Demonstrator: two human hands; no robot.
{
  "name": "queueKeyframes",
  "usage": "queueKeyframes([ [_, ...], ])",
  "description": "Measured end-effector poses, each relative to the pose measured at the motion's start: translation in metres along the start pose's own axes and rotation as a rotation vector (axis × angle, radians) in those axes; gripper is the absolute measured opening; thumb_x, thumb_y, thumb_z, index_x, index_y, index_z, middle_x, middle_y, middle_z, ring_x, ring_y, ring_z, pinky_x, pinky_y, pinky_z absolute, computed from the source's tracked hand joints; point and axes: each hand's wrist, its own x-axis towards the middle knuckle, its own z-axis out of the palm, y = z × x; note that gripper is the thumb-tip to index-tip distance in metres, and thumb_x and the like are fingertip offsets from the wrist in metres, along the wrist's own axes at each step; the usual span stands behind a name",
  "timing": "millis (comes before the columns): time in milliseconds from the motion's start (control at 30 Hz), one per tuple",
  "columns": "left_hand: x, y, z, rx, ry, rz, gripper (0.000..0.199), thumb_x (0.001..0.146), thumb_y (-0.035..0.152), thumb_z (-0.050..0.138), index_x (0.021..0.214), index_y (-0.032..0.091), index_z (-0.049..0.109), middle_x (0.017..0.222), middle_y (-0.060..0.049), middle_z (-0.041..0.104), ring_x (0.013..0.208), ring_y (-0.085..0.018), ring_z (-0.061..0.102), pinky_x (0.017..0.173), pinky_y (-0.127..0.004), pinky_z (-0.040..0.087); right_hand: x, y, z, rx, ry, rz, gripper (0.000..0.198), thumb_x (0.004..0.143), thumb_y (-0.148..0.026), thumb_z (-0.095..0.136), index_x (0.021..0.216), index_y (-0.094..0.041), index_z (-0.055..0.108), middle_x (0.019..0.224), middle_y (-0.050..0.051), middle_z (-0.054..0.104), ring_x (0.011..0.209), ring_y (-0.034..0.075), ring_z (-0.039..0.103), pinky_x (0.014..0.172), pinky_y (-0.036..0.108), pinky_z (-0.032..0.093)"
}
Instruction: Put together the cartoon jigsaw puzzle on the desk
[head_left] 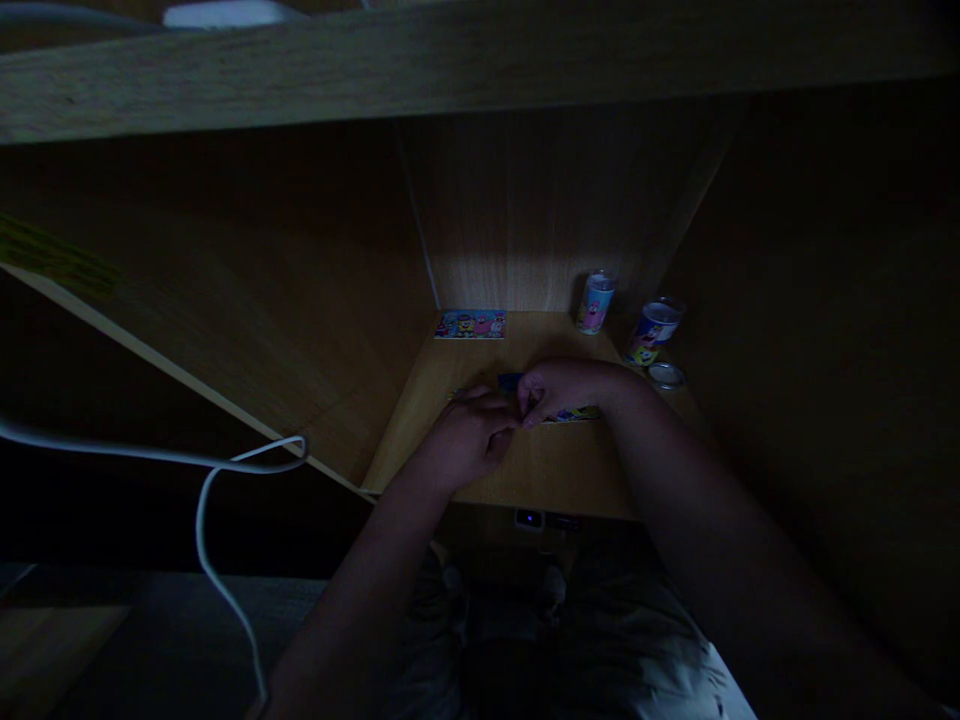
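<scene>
My left hand and my right hand meet fingertip to fingertip, low over a wooden surface. Both are closed in a pinch; whatever lies between the fingers is too small and dark to name. Just behind the right fingers shows a small dark blue piece. A colourful cartoon-printed sheet lies partly hidden under my right hand and wrist. Farther back, at the left corner, rests a flat cartoon-printed card.
Two cartoon-printed cylindrical cans stand at the back right, a round lid beside the nearer one. Wooden panels enclose the surface. Overhead runs a thick wooden edge. A white cable hangs at left.
</scene>
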Motion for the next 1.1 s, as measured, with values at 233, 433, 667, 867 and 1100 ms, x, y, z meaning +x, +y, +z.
queueKeyframes([
  [233,-0.001,-0.003,0.004,0.0,0.002,-0.032,0.027,0.091,0.007,0.06,0.1,0.025,0.077,0.104,-0.002,0.079,0.097,-0.023,0.068,0.095,-0.042,0.051,-0.006,0.002,0.0,0.084,0.013,0.012,0.029,0.085,-0.047,0.074,0.095,-0.02,0.079,0.075,0.0,0.074,0.067,0.014,0.064,0.064,0.026,0.045],
  [433,-0.003,-0.002,0.003,-0.009,0.012,-0.04,0.023,0.092,0.009,0.06,0.098,0.024,0.076,0.099,-0.003,0.077,0.096,-0.023,0.067,0.095,-0.042,0.052,-0.012,0.018,-0.004,0.027,0.274,0.055,0.035,0.092,-0.053,0.064,0.091,-0.02,0.074,0.077,0.001,0.073,0.066,0.015,0.061,0.063,0.027,0.041],
  [667,-0.006,-0.006,0.003,0.025,0.227,-0.207,0.023,0.092,0.007,0.059,0.096,0.023,0.076,0.097,-0.004,0.076,0.097,-0.025,0.066,0.094,-0.043,0.053,-0.013,0.026,-0.006,-0.225,0.666,0.175,0.043,0.099,-0.053,0.055,0.08,-0.018,0.07,0.072,0.003,0.069,0.065,0.015,0.057,0.063,0.029,0.035],
  [867,-0.006,-0.007,0.004,-0.013,0.085,-0.115,0.027,0.09,0.006,0.06,0.096,0.025,0.078,0.098,-0.003,0.076,0.097,-0.024,0.066,0.093,-0.042,0.053,-0.016,0.027,-0.006,-0.207,0.603,0.239,0.038,0.095,-0.055,0.063,0.093,-0.019,0.076,0.085,0.006,0.077,0.073,0.019,0.066,0.066,0.028,0.041],
  [1100,-0.008,-0.011,0.002,0.101,0.246,-0.358,0.037,0.084,0.0,0.059,0.11,0.022,0.073,0.111,-0.008,0.074,0.108,-0.028,0.066,0.1,-0.046,0.053,-0.013,0.028,-0.006,-0.292,0.619,0.27,0.034,0.1,-0.047,0.061,0.095,-0.018,0.078,0.093,0.008,0.079,0.081,0.02,0.068,0.071,0.028,0.043],
])
